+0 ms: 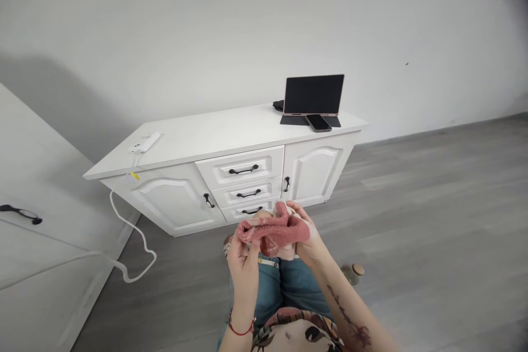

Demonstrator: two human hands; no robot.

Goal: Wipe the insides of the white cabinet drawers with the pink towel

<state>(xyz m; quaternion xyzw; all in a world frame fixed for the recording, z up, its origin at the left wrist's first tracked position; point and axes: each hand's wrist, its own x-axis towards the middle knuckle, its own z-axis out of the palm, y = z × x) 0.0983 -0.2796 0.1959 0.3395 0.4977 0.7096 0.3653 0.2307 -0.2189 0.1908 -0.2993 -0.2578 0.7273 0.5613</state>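
- The left hand was closed in a pinch, thumb at the front of the rolled left end of a pink-and-white cloth.
- The right hand was curled around the cloth's other end; some of its fingers were hidden by the fabric.
- The cloth was bunched and folded between the hands, held above the person's jeans and clear of the tabletop.
- A red bracelet circled the wrist below the left hand, and a dark marking ran along the forearm below the right hand.
- Beyond both hands stood a white cabinet, its drawers straight ahead of them and the tabletop above.
- Ahead and slightly right of the right hand, a tablet stood tilted on the tabletop, with a phone lying against its base.
- Well ahead and left of the left hand lay a power strip, its white cable drooping over the tabletop's edge.
- Right of the right hand and lower down, a jar stood on the grey floor.
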